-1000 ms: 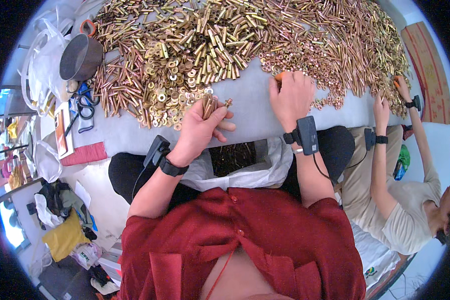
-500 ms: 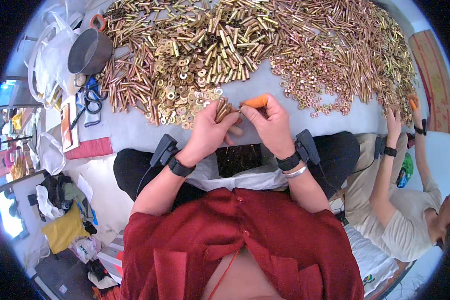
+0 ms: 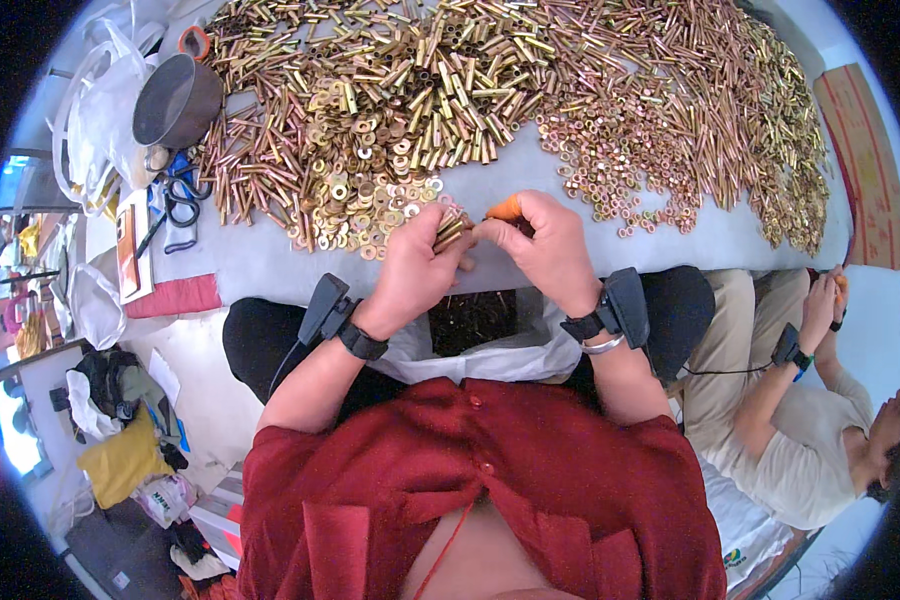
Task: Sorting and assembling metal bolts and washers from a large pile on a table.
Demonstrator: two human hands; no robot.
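My left hand (image 3: pixel 417 259) is closed around a small bunch of brass-coloured metal tubes (image 3: pixel 452 229), their ends poking out past the thumb. Facing it, my right hand (image 3: pixel 545 250) pinches at the tube ends, thumb against index finger. An orange finger cover (image 3: pixel 506 208) sits on that index finger. Whatever lies between the right fingertips is too small to make out. Just beyond my left hand spreads a heap of flat round washers (image 3: pixel 358 205). Small ring-shaped nuts (image 3: pixel 625 170) lie scattered past my right hand.
Piles of metal tubes (image 3: pixel 460 95) and thin rods (image 3: pixel 710 90) cover the far grey tabletop (image 3: pixel 270 262). At left are a dark pot (image 3: pixel 178 103), scissors (image 3: pixel 182 200) and plastic bags (image 3: pixel 95 120). A white-lined container with dark contents (image 3: pixel 473 322) stands between my legs. A co-worker (image 3: pixel 800 430) sits at right.
My right fingers have closed in on the tube ends and the hand has turned a little. The co-worker's hands have drawn back from the pile and come together.
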